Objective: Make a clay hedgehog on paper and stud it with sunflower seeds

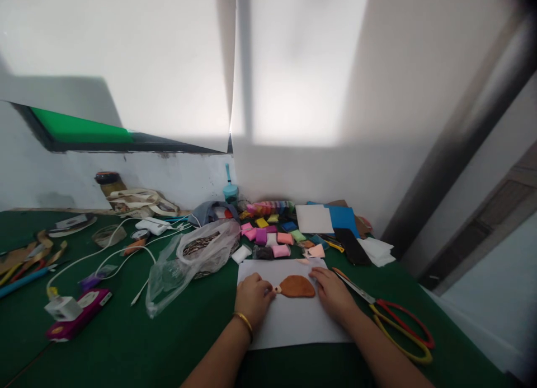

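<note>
A white sheet of paper [289, 326] lies before me on the green cloth. On it is a flat brown clay shape [297, 286], rounded on top, with a small pale tip [277, 290] carrying a dark dot at its left end. My left hand [253, 298], with a gold bangle on the wrist, has its fingers bent together beside the pale tip; anything between the fingertips is too small to make out. My right hand [333, 291] rests on the paper by the brown shape's right end, fingers stretched out and holding nothing.
Large scissors [377, 304] lie right of the paper, beside a black phone [351, 246]. Several coloured clay packets [281, 250] sit behind the sheet. To the left are a clear plastic bag [176, 276], white cables [146, 253] and a magenta power strip [79, 315].
</note>
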Motion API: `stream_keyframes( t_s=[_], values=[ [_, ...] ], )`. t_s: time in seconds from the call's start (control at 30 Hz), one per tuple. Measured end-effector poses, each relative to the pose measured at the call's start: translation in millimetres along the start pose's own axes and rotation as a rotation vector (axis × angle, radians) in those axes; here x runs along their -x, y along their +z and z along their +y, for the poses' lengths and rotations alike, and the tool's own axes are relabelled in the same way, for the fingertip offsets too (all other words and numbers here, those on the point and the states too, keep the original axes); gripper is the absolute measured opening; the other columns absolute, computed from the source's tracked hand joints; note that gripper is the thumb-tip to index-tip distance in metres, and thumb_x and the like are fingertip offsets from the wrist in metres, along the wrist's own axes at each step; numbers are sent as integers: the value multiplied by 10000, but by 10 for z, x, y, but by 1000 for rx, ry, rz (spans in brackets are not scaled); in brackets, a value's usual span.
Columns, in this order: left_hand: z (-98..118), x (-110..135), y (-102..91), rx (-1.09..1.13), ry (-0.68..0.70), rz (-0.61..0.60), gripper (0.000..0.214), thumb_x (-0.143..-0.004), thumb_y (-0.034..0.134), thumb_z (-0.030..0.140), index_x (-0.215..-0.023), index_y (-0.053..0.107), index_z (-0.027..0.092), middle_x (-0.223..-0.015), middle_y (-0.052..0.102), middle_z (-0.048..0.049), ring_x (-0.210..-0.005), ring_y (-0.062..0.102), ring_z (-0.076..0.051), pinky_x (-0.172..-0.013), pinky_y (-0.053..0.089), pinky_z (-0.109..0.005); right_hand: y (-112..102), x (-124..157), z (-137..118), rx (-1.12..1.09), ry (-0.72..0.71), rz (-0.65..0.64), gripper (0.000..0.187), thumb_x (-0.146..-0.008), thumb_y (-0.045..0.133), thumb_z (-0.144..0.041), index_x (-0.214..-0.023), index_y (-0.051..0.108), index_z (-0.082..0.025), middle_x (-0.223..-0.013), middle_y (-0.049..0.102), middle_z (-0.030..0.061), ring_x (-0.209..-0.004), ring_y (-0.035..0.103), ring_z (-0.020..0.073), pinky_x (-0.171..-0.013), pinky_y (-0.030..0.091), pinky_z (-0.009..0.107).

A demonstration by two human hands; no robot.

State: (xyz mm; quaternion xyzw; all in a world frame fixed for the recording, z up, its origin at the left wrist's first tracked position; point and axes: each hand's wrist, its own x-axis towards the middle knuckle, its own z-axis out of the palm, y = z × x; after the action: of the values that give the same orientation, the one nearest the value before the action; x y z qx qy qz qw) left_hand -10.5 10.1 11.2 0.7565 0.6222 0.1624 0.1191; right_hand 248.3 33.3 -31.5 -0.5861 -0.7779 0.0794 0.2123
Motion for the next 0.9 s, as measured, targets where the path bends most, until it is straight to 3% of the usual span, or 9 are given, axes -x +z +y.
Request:
stream_keyframes(
  t_s=[0.27, 0.67, 0.9],
  values=[
    [50, -56, 3, -32, 36, 26, 213, -783, 559, 425, -820, 693, 263, -874, 567, -19, -904, 505, -181, -744, 317, -301, 15, -1, 2, 1, 14, -9, 471, -731, 390, -89, -1143, 585, -210, -1267, 529, 39, -1182, 439, 180, -1034, 300, 326],
    [88, -68, 46, 14, 46, -1, 214, -768, 574, 411, -896, 685, 280, -906, 556, -23, -924, 503, -188, -790, 321, -306, -2, -8, -12, -6, 18, -17, 463, -733, 393, -86, -1133, 590, -211, -1264, 531, 40, -1179, 443, 180, -1028, 309, 324],
    [-86, -18, -6, 28, -29, -32, 219, -723, 637, 359, -911, 676, 254, -934, 550, -20, -907, 510, -165, -782, 338, -267, -18, -2, -16, -11, -3, -12, 460, -737, 398, -89, -1140, 588, -205, -1258, 535, 46, -1175, 446, 180, -1030, 306, 324]
  ],
)
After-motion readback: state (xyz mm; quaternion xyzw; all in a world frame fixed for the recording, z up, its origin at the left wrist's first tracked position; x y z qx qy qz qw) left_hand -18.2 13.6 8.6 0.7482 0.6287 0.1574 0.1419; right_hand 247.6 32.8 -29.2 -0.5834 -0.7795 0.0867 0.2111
